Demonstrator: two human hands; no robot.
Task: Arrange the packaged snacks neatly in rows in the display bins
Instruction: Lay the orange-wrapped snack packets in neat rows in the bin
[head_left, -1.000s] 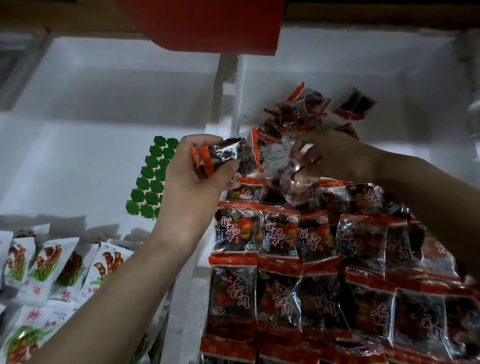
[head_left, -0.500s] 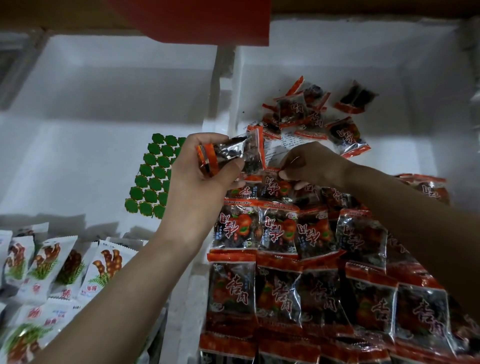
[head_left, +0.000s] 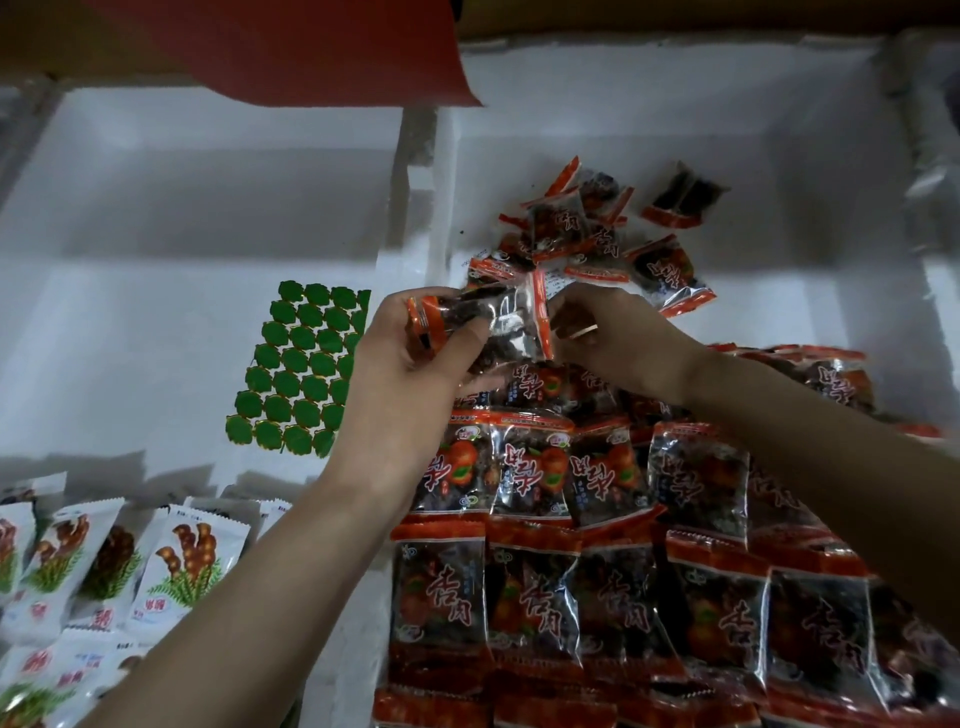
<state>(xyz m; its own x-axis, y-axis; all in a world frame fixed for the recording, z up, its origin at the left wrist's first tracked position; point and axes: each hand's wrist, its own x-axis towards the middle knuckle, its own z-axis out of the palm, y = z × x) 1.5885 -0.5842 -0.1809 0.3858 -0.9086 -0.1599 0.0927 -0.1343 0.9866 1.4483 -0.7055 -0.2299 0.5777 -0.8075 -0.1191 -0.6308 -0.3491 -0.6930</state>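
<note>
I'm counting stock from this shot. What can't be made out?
Head view: whether the right hand pinches the held packet; the packet's edge hides its fingertips.
Head view: red packet rows, cut off by the bottom and right edges, partly under the right forearm.
Head view: white packets, cut off at the left and bottom edges.
Head view: print on the loose packets at the back, too small and blurred.

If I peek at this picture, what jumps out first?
Two hands meet in the middle: the left hand grips a shiny red-edged snack packet, and the right hand pinches its other end. Below them, rows of red snack packets lie in the right bin. A green sticker sheet lies in the left bin.
</note>
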